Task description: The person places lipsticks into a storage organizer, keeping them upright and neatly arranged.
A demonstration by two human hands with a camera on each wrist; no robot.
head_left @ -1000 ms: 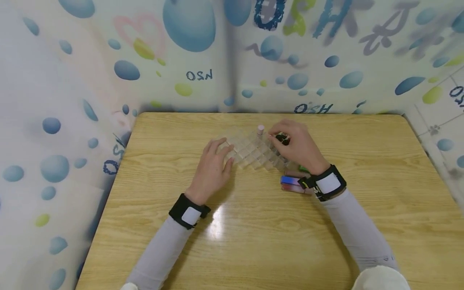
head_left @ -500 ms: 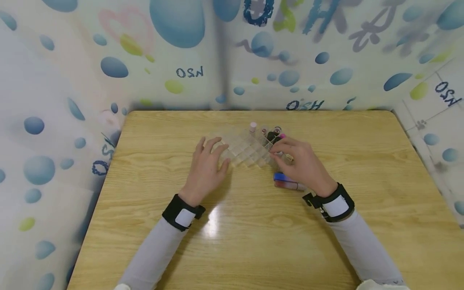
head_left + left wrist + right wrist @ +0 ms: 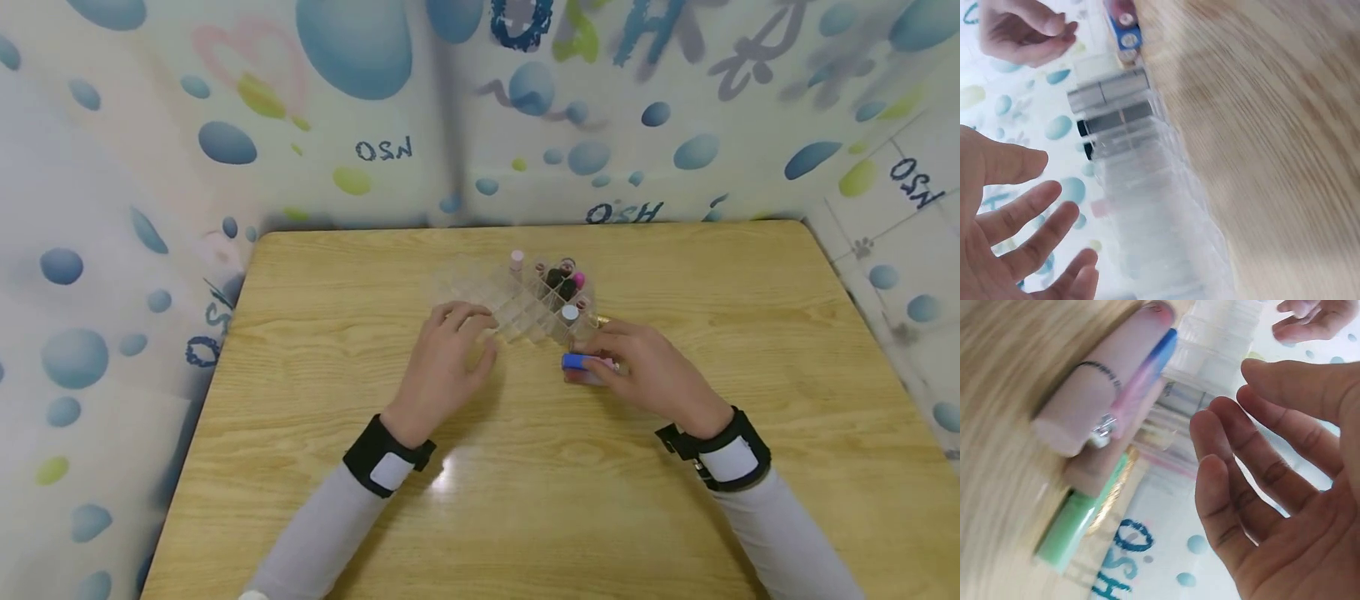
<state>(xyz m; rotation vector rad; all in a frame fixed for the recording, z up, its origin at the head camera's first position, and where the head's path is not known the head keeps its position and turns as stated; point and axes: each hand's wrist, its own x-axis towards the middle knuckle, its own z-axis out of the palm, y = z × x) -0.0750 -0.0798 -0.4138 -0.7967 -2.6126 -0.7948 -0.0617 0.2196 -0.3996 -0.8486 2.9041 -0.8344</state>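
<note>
A clear organizer [image 3: 480, 287] with diamond-shaped compartments stands toward the back of the table. Several cosmetic tubes, lipstick-like, are upright in its right part, among them a white-topped tube [image 3: 570, 314] near the front. My left hand [image 3: 442, 367] is at the organizer's front left, fingers loosely bent and holding nothing. Over the loose tubes lying in front of the organizer is my right hand [image 3: 652, 371], its fingers relaxed around no object. Beside those fingers, the right wrist view has a pale pink tube [image 3: 1079, 412], a blue-and-pink tube [image 3: 1147, 378] and a green tube [image 3: 1066, 528].
A pink-white capped tube [image 3: 516, 260] stands apart at the organizer's back. A gold tube [image 3: 1110, 500] lies next to the green one. The wooden table [image 3: 480, 500] meets a patterned curtain [image 3: 352, 100] at its far edge.
My right hand has drawn back from the organizer, down to the loose tubes. The white-topped tube is now visible where that hand was. My left hand has shifted slightly right and toward me.
</note>
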